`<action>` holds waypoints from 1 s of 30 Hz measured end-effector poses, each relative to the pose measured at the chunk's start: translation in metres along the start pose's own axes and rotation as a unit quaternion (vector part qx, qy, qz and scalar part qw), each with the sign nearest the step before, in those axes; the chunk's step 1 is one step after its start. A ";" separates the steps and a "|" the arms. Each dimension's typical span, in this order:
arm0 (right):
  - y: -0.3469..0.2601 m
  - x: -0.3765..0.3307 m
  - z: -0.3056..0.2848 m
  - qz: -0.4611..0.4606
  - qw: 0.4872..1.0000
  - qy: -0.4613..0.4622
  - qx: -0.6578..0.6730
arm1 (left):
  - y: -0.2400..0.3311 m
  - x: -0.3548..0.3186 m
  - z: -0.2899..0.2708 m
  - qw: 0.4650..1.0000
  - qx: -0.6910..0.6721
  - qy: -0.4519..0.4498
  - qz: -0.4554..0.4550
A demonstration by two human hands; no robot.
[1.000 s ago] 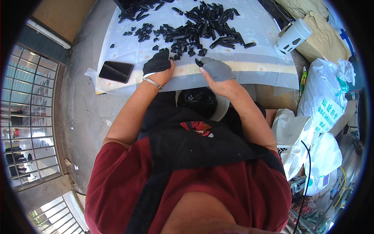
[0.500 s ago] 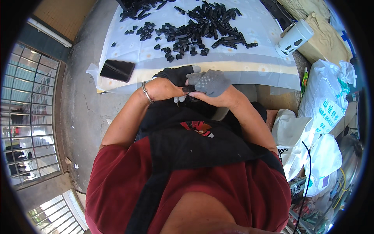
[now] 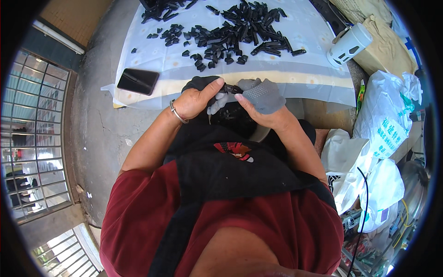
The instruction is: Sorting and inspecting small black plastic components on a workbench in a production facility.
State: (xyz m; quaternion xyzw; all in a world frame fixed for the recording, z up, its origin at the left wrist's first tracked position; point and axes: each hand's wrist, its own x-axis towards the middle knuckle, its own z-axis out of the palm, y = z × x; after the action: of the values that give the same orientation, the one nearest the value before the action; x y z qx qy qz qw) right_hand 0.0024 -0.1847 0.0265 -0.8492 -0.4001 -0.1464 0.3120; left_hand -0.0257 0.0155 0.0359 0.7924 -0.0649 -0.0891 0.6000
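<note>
Between my two hands, just in front of the table's near edge, is a small black plastic part (image 3: 232, 89). My left hand (image 3: 203, 97), in a partly fingerless dark and grey glove, pinches its left end with the thumb on top. The fingers of my right hand (image 3: 264, 98), in a grey dotted glove, close on the right end, the bare thumb against it. Beneath the hands sits a bowl (image 3: 261, 134) with dark contents I cannot make out. A large heap of long black plastic parts (image 3: 249, 27) lies on the table beyond, with shorter black pieces (image 3: 212, 57) nearer me.
A phone (image 3: 138, 81) rests at the near left corner of the cloth-covered table (image 3: 175, 92). Toward the right edge stands a white tumbler (image 3: 349, 45). White plastic bags (image 3: 383, 115) crowd the right side. At left is a barred window (image 3: 37, 134).
My hands have drawn slightly apart and tilted, showing more of the black part between them. Both thumbs have lifted higher, and the bowl below is more visible.
</note>
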 end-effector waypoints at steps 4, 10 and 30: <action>-0.012 0.006 -0.014 0.004 0.998 -0.049 -0.044 | -0.003 0.000 0.001 1.000 -0.014 0.002 0.017; -0.014 0.004 -0.002 -0.064 0.996 0.011 -0.059 | 0.000 0.001 0.006 0.991 0.089 0.063 0.072; -0.031 -0.007 0.002 0.010 0.984 -0.054 -0.172 | 0.002 -0.011 0.019 0.988 0.100 0.077 0.094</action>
State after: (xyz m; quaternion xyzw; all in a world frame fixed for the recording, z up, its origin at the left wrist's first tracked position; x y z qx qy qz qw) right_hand -0.0255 -0.1729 0.0344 -0.9006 -0.3769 -0.1644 0.1408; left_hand -0.0407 -0.0008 0.0336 0.8432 -0.1009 0.0355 0.5269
